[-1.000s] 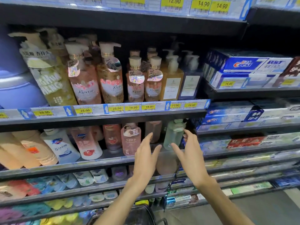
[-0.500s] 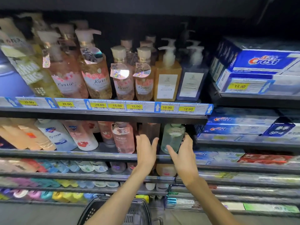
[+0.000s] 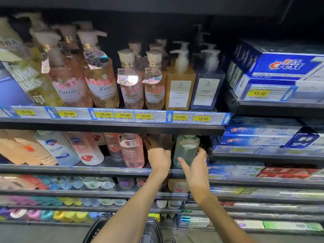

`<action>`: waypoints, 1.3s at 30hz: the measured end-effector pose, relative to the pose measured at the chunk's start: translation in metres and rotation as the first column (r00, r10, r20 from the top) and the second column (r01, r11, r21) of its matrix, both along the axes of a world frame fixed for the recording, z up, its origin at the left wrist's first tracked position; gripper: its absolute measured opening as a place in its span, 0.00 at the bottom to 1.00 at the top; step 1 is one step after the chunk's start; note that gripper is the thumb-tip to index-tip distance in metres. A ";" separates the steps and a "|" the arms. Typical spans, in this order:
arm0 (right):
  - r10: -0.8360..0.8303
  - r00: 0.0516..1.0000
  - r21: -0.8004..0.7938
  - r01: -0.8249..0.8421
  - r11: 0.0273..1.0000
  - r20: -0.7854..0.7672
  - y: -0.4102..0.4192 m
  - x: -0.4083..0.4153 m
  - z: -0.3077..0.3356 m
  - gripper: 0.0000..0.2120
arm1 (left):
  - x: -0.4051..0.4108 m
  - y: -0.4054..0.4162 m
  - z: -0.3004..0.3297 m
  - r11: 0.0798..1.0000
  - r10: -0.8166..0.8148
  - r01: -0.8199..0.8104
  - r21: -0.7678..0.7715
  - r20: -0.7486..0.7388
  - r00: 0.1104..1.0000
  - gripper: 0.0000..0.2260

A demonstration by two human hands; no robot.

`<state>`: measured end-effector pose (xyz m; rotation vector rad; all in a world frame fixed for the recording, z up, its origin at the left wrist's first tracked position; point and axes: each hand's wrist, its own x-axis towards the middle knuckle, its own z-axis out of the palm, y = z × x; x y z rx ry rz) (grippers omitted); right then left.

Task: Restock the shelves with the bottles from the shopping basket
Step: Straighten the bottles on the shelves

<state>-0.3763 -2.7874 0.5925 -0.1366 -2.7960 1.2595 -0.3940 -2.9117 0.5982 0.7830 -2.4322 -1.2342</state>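
Note:
A pale green bottle (image 3: 186,149) stands on the second shelf (image 3: 105,169), under the 10.00 price tags. My right hand (image 3: 196,168) grips it, thumb on its left side and fingers round its right side. Just to the left, my left hand (image 3: 159,159) reaches into the shelf's shadow, its fingers stretched against a brownish bottle (image 3: 160,139); the fingertips are dark and hard to make out. A pink bottle (image 3: 132,151) stands to the left of that hand. The black shopping basket (image 3: 152,231) shows at the bottom edge, between my forearms.
Pump bottles of soap fill the upper shelf (image 3: 112,122). Blue toothpaste boxes (image 3: 280,67) are stacked on the right. White and peach bottles (image 3: 57,148) lean at the left of the second shelf. Lower shelves hold small colourful packs (image 3: 57,183).
Both hands have moved forward into the second shelf. My right hand has closed round the pale green bottle, and my left hand's fingers have gone in against the brownish bottle.

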 end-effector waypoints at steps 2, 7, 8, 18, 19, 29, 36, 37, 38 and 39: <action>-0.001 1.000 -0.004 0.001 1.000 -0.013 -0.002 -0.001 -0.002 0.35 | 0.001 -0.002 0.001 0.997 -0.029 0.029 -0.067 -0.002 1.000 0.09; 0.026 0.999 0.007 -0.026 1.000 -0.018 -0.004 -0.005 -0.003 0.29 | 0.017 -0.003 -0.004 0.971 -0.072 0.077 -0.225 0.032 0.997 0.21; 0.032 0.999 0.003 -0.032 0.999 -0.028 -0.004 -0.008 -0.002 0.29 | 0.020 -0.002 -0.008 0.970 -0.059 0.062 -0.234 0.018 0.998 0.19; 0.062 0.997 -0.045 -0.064 0.997 -0.040 0.000 -0.017 0.000 0.35 | 0.019 0.003 -0.023 0.948 0.022 -0.017 -0.318 0.013 1.000 0.18; 0.064 0.997 -0.047 -0.065 0.997 -0.038 0.000 -0.017 0.000 0.34 | 0.019 0.004 -0.022 0.949 0.026 -0.017 -0.314 0.025 0.999 0.19; 0.049 0.993 0.024 -0.047 0.999 -0.105 0.002 0.002 -0.004 0.37 | 0.052 0.006 -0.015 0.991 -0.066 0.058 -0.117 -0.067 0.996 0.31; -0.033 0.976 0.034 0.041 0.999 -0.216 -0.026 0.031 0.001 0.35 | 0.122 -0.029 -0.004 0.991 -0.109 0.082 -0.102 -0.302 0.947 0.19; -0.031 0.974 0.023 0.038 0.999 -0.222 -0.032 0.036 0.002 0.35 | 0.129 -0.038 -0.005 0.992 -0.087 0.055 -0.110 -0.312 0.946 0.16; -0.023 0.974 0.004 0.025 1.000 -0.225 -0.039 0.040 0.004 0.34 | 0.134 -0.048 -0.006 0.993 -0.062 0.028 -0.111 -0.312 0.948 0.13; -0.006 0.974 -0.016 0.003 1.000 -0.225 -0.046 0.045 0.005 0.33 | 0.138 -0.059 -0.006 0.994 -0.039 0.006 -0.106 -0.311 0.950 0.10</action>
